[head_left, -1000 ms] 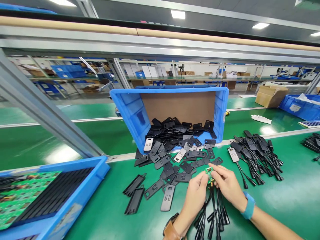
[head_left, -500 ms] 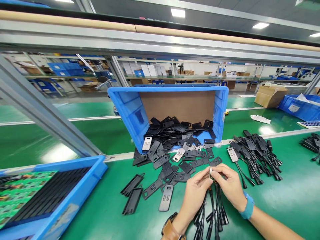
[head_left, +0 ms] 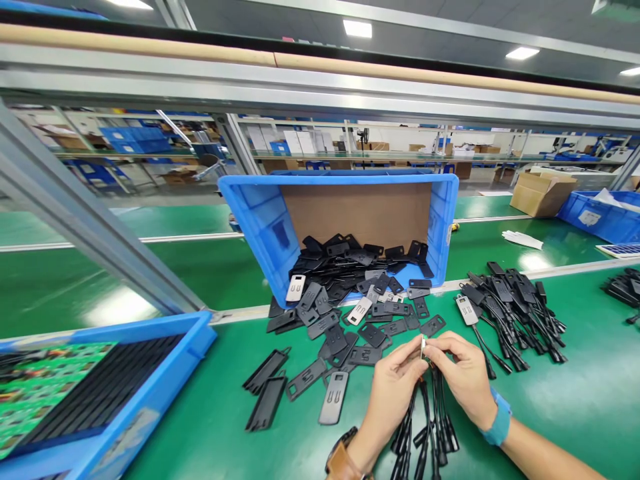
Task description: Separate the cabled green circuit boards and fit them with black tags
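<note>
Between my two hands is a small thin circuit board, seen nearly edge-on. My left hand pinches it from the left, thumb and fingers closed. From the right, the fingertips of my right hand close on the same board; its details are hidden by the fingers. Below the hands, black cables with plug ends hang or lie on the green bench; whether they join the board is hidden. Left of my left hand lie loose black cover plates with slots, and two open black housings.
A tipped blue crate holds black covers that spill onto the bench. Finished-looking cabled units are heaped on the right. A blue bin with green circuit boards and black housings stands left. A metal post slants behind it.
Both hands stay together on the board, with only slight finger movement. The whole view has shifted very slightly; nothing else has visibly moved.
</note>
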A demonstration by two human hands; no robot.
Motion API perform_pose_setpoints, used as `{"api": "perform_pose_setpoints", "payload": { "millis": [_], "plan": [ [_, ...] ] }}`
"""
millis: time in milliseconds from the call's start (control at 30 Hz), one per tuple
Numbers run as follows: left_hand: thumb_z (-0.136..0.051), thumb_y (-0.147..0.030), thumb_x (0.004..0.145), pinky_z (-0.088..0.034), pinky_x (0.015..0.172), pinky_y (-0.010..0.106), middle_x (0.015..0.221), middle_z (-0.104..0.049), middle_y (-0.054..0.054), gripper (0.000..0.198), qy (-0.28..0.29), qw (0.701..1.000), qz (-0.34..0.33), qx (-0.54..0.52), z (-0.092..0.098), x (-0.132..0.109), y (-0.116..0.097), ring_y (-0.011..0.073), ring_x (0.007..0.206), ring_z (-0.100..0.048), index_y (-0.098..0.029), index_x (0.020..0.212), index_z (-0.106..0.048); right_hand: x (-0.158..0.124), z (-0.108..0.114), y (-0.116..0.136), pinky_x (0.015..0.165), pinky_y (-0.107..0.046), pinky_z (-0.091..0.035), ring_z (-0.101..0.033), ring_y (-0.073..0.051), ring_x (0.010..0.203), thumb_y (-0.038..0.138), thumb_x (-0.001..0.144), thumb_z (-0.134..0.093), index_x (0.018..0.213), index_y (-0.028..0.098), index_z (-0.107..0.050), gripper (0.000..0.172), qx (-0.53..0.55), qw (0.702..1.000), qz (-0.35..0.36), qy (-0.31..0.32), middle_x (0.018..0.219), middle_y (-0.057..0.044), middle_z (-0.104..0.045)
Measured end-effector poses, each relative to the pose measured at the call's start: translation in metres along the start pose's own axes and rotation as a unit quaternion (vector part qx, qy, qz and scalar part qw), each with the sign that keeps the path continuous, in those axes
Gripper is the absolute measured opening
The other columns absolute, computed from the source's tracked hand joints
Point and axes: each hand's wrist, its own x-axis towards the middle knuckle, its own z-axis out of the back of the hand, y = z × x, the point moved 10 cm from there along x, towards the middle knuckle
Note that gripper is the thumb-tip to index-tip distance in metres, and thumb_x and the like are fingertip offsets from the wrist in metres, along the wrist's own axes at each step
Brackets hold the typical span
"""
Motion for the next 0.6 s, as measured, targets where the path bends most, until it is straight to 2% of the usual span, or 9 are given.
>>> {"api": "perform_pose_setpoints", "payload": {
  "millis": [367,467,533,600],
  "plan": [
    [-0.084,-0.028,0.066,-0.051,0.103,0.046,0.114,-0.074,0.012,0.044,-0.002,1.000,0.017,-0.025,-0.002,0.002,0.001,0.0298,0.108,-0.069,-0.019,0.108,-0.076,0.003,-0.009,-0.010,0.068,-0.029,-0.044,-0.054,-0.017,0.073,0.035,0.094,-0.059,0.078,0.020,-0.061,0.023,0.020,0.999,0.020,0.041,0.078,-0.003,-0.057],
    [-0.084,-0.027,0.066,-0.051,0.103,0.045,0.113,-0.074,0.012,0.043,-0.024,0.999,0.017,-0.035,0.004,0.003,0.000,0.0289,0.107,-0.069,-0.018,0.108,-0.076,0.003,-0.009,-0.009,0.067,-0.028,-0.043,-0.051,-0.016,0.073,0.036,0.096,-0.055,0.078,0.020,-0.056,0.024,0.021,0.998,0.037,0.051,0.079,-0.002,-0.053],
    [-0.083,-0.028,0.067,-0.051,0.103,0.045,0.111,-0.075,0.013,0.044,-0.047,0.998,0.011,-0.039,0.011,0.003,-0.003,0.0278,0.105,-0.070,-0.017,0.109,-0.075,0.012,0.000,-0.011,0.068,-0.028,-0.044,-0.051,-0.016,0.074,0.037,0.097,-0.051,0.079,0.020,-0.053,0.024,-0.004,0.998,0.049,0.039,0.080,-0.002,-0.053],
    [-0.083,-0.031,0.068,-0.051,0.103,0.044,0.110,-0.075,0.013,0.046,-0.063,0.997,0.008,-0.047,0.016,0.004,-0.006,0.0267,0.104,-0.070,-0.016,0.111,-0.073,0.029,0.012,-0.016,0.072,-0.029,-0.045,-0.053,-0.017,0.077,0.037,0.099,-0.045,0.081,0.020,-0.053,0.026,-0.105,0.992,0.065,0.025,0.083,-0.004,-0.057]
  ]
}}
